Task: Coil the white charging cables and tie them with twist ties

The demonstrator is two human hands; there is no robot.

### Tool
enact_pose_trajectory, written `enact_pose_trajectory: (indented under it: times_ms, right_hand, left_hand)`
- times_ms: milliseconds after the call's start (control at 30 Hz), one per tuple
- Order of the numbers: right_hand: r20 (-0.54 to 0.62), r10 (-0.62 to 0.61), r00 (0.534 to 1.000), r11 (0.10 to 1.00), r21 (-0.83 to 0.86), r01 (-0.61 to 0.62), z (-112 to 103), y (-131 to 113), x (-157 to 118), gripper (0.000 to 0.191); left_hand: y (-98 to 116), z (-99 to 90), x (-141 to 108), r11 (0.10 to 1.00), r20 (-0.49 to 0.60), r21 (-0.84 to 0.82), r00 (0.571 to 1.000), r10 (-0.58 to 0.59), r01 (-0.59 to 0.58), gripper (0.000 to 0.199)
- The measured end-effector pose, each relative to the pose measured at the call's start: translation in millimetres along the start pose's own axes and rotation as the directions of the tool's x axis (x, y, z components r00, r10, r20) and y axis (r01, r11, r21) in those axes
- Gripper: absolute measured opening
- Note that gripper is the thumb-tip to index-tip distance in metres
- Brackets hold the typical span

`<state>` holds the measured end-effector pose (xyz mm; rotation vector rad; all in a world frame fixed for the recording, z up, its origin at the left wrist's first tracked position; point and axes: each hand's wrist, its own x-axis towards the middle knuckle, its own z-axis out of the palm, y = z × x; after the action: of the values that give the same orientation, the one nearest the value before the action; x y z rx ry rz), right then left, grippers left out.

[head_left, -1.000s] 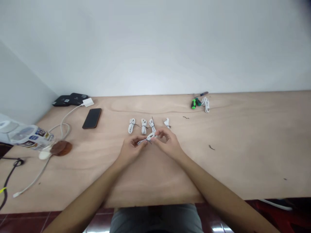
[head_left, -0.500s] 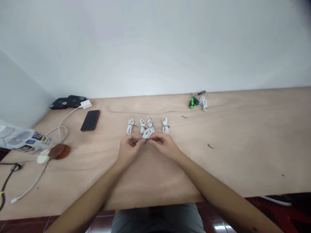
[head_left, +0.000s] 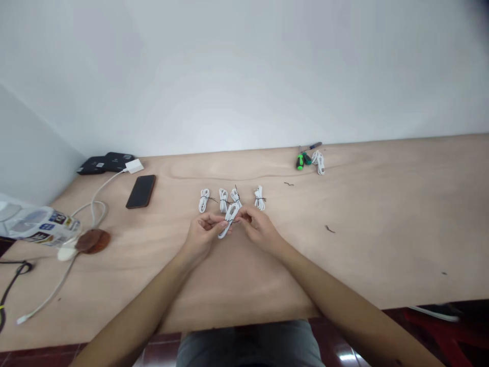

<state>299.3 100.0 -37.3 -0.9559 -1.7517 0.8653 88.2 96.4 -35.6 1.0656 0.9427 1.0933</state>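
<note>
On the plywood workbench [head_left: 344, 244], four white cable coils [head_left: 223, 200] lie in a row, bound with black wire ties [head_left: 236, 193]. A fifth coil [head_left: 229, 220] is pinched just before the row between the closely joined left hand [head_left: 200, 237] and right hand [head_left: 260, 229]; its binding cannot be made out.

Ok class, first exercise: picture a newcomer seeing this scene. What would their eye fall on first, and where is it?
The eye goes first to the centre of the plywood bench, where the left hand and right hand hold a coiled white cable between them. Just beyond lies a row of four white cable coils with dark ties. Further off, a black smartphone lies to the left, and green-handled screwdrivers lie near the far edge, to the right.
</note>
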Motion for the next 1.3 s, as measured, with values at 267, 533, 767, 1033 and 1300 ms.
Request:
enact_pose_trajectory:
  times_ms: [267, 533, 767, 1033, 1300]
  right_hand:
    - [0.074, 0.116, 0.990, 0.986, 0.114, -0.124, -4, 4, 3, 0.027]
    - [-0.029, -0.194, 0.981, 0.826, -0.543, 0.147, 4, -1, -10, 0.016]
    - [-0.009, -0.247, 0.969, 0.859, -0.464, 0.215, -3, 3, -5, 0.011]
    - [0.146, -0.373, 0.916, 0.786, -0.475, 0.396, -17, 6, -2, 0.024]
    - [0.240, -0.327, 0.914, 0.790, -0.462, 0.404, -18, -4, -6, 0.023]
  left_hand:
    - [-1, 2.3, 1, 0.962, 0.010, 0.207, 0.984, 0.180, -0.178, 0.024]
    - [-3, 1.7, 2, 0.901, 0.009, 0.368, 0.969, 0.245, -0.231, 0.020]
    - [-5, -4.5, 6, 0.934, -0.044, 0.325, 0.985, 0.170, -0.146, 0.025]
    - [1, -3.4, 4, 0.971, 0.015, 0.227, 0.997, 0.077, -0.079, 0.030]
    - [4, -3.2, 1, 0.930, 0.177, 0.331, 0.979, 0.103, -0.158, 0.036]
